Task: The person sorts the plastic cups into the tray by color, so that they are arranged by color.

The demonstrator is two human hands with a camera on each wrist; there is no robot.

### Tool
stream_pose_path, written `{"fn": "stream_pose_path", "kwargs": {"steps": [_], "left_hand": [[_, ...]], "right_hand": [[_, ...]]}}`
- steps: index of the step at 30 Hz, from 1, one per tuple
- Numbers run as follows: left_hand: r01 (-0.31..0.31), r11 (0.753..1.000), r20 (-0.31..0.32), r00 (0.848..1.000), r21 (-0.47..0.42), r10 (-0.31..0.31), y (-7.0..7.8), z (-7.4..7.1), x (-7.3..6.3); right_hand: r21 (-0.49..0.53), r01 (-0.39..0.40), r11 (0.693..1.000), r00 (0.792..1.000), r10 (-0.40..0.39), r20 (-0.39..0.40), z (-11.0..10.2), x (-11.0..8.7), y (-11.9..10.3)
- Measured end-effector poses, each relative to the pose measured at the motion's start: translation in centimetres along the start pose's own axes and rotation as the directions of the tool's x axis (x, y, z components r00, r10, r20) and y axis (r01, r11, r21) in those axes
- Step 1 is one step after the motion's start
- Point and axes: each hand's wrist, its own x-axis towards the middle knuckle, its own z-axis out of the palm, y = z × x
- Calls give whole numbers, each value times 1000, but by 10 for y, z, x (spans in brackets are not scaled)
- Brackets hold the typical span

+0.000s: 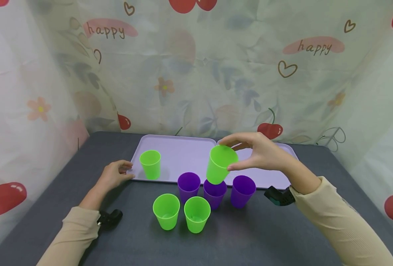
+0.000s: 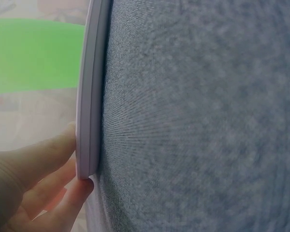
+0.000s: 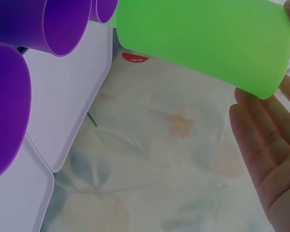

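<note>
My right hand (image 1: 256, 151) holds a green cup (image 1: 218, 168) near its rim, thumb on the near side and fingers on the far side. That cup is up in the air, overlapping the middle purple cup (image 1: 215, 195) and the trays in the head view; the right wrist view shows its green side (image 3: 203, 43) near the fingers. My left hand (image 1: 115, 173) grips the left lilac tray (image 1: 186, 147) at its front left corner; in the left wrist view, fingertips (image 2: 84, 186) touch the tray's edge (image 2: 89, 96). Another green cup (image 1: 151, 166) stands on this tray, close to the hand.
Two green cups (image 1: 166, 212) (image 1: 197, 216) stand upright on the dark tabletop (image 1: 266, 236) in front. Purple cups (image 1: 188, 186) (image 1: 243, 192) flank the middle one before the trays. A second lilac tray (image 1: 266, 177) adjoins on the right. Patterned curtain (image 1: 203, 74) surrounds the table.
</note>
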Motion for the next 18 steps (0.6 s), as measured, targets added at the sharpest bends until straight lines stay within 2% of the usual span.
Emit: {"fn": "stream_pose_path", "kwargs": {"steps": [5,18], "left_hand": [[7,1000,8,1000,18,-7,5,-1,-2],[-9,1000,-8,1000,11,9,5,0,-3]], "right_hand": [[3,-18,1000,1000,18,8,2,8,2],[38,-48,998,999,47,9,12,29,11]]}}
